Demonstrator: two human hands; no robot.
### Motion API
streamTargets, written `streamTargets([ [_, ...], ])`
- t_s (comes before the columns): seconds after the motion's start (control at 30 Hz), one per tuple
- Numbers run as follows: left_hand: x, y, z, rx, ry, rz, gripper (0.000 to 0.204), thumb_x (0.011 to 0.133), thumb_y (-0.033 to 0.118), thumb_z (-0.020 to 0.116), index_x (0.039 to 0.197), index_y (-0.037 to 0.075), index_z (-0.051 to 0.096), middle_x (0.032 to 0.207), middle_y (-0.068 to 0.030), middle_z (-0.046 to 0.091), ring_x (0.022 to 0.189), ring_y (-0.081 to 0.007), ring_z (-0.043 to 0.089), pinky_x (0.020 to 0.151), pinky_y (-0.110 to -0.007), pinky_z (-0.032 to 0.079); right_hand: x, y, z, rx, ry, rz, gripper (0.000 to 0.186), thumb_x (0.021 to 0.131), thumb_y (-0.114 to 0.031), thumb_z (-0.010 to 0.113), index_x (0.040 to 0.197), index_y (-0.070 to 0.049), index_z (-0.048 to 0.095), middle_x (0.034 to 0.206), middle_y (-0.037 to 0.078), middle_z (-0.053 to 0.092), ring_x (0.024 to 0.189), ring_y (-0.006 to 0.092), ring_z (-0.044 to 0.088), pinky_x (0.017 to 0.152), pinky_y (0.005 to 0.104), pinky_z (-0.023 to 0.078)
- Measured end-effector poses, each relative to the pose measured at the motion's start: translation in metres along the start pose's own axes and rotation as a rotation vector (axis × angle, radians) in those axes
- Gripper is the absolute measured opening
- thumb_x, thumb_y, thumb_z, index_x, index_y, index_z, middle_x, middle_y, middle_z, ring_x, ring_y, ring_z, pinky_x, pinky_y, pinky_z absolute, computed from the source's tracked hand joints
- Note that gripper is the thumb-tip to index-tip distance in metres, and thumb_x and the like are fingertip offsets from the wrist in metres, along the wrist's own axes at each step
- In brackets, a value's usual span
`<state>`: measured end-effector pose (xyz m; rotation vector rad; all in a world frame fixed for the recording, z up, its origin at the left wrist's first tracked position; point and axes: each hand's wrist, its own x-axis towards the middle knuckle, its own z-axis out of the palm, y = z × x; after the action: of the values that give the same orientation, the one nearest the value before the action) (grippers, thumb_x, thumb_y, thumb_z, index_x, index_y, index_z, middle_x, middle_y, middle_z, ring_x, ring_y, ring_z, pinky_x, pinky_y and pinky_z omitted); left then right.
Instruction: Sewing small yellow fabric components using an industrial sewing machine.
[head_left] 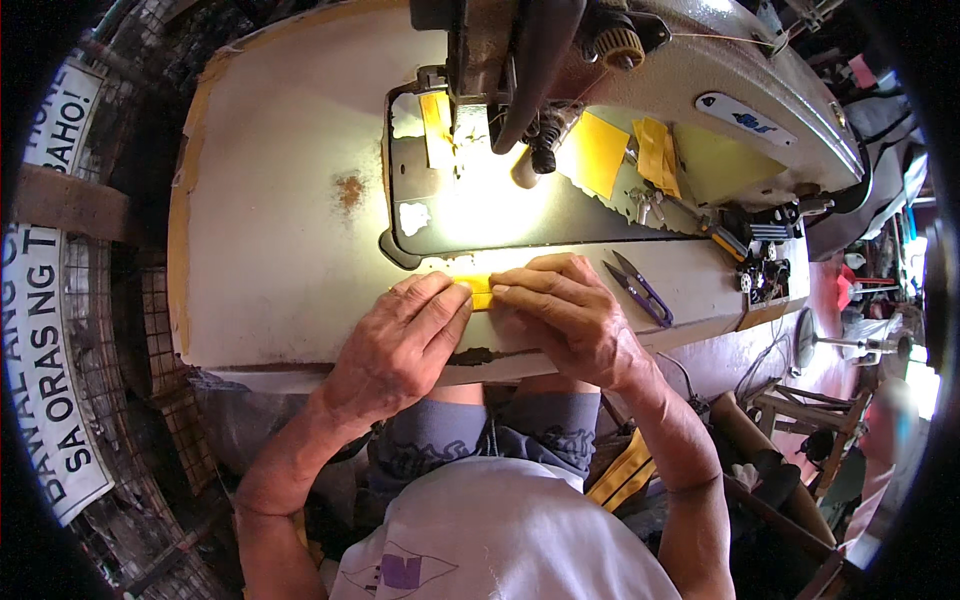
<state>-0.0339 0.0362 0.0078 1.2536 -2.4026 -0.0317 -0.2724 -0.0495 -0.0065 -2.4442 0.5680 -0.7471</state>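
Between my two hands a small strip of yellow fabric (pixel 475 290) lies at the front of the sewing table (pixel 270 240). My left hand (pixel 405 340) pinches its left end, fingers pressed together. At the strip's right end, the fingers of my right hand (pixel 570 310) are closed on it, and a crease runs along its middle. Just beyond my hands stands the sewing machine (pixel 750 80), its needle area lit brightly. A narrow yellow piece (pixel 437 130) lies left of the presser foot. Purple-handled thread snips (pixel 640 288) rest to the right of my right hand.
Yellow fabric pieces (pixel 597 155) lie under the machine arm, with a folded yellow piece (pixel 655 155) beside them. Metal bobbins (pixel 645 205) and a screwdriver (pixel 728 240) sit at the right. A wire-mesh wall with printed signs (pixel 75 400) stands left. A fan (pixel 808 340) is farther right.
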Motion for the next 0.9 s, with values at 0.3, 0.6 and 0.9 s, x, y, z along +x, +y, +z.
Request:
streamTargets([
  [0.3, -0.004, 0.0, 0.004, 0.005, 0.007, -0.022, 0.031, 0.088, 0.006, 0.066, 0.114, -0.011, 0.069, 0.123, -0.0181, 0.063, 0.121, -0.0325, 0.061, 0.106, -0.044, 0.052, -0.001, -0.008, 0.0, -0.097, -0.018, -0.081, 0.036, 0.082, -0.017, 0.078, 0.115, -0.006, 0.07, 0.128, 0.011, 0.067, 0.114, 0.0315, 0.063, 0.095, 0.045, 0.05],
  [0.6, -0.004, -0.003, 0.003, 0.017, 0.008, -0.012, 0.035, 0.088, 0.006, 0.065, 0.117, -0.012, 0.067, 0.125, -0.019, 0.062, 0.122, -0.0325, 0.06, 0.106, -0.043, 0.052, 0.001, -0.016, 0.005, -0.183, -0.044, -0.034, 0.037, 0.083, -0.02, 0.077, 0.116, -0.005, 0.068, 0.128, 0.011, 0.066, 0.115, 0.0297, 0.06, 0.097, 0.0437, 0.049],
  [0.9, 0.0, -0.003, 0.0, 0.024, -0.03, 0.008, 0.038, 0.086, 0.008, 0.064, 0.12, -0.009, 0.067, 0.123, -0.0163, 0.063, 0.12, -0.031, 0.06, 0.106, -0.043, 0.051, -0.001, -0.014, 0.008, -0.182, -0.022, -0.047, 0.038, 0.083, -0.016, 0.077, 0.117, -0.005, 0.068, 0.127, 0.012, 0.065, 0.115, 0.0302, 0.06, 0.096, 0.0421, 0.05],
])
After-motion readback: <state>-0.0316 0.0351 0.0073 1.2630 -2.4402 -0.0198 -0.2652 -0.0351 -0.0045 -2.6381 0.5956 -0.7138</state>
